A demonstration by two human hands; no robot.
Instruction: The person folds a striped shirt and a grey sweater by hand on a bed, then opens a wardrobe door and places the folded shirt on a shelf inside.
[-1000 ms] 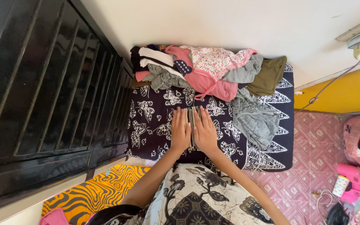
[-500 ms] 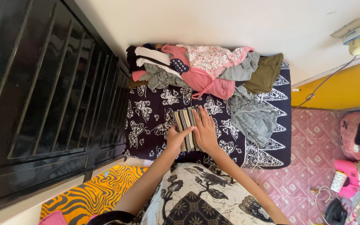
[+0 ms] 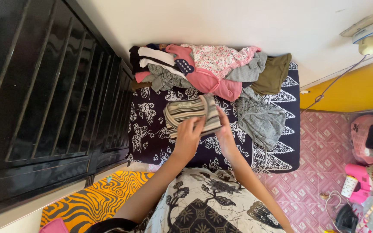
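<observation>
A folded striped garment (image 3: pixel 191 114), beige with dark stripes, is lifted a little above the dark butterfly-print mattress (image 3: pixel 152 125). My left hand (image 3: pixel 188 137) grips its near edge from below. My right hand (image 3: pixel 224 133) holds its right side, fingers partly tucked under the cloth. Behind it, against the wall, lies a heap of clothes (image 3: pixel 208 71): pink, floral, grey, white and olive pieces.
A grey garment (image 3: pixel 260 118) lies loose on the mattress to the right. A black barred frame (image 3: pixel 52 95) runs along the left. The pink tiled floor (image 3: pixel 324 168) to the right holds pink and yellow items. An orange patterned mat (image 3: pixel 91 200) lies at lower left.
Both hands were pressing flat on the striped garment; now they have taken hold of it, turned it sideways and raised it toward the clothes heap.
</observation>
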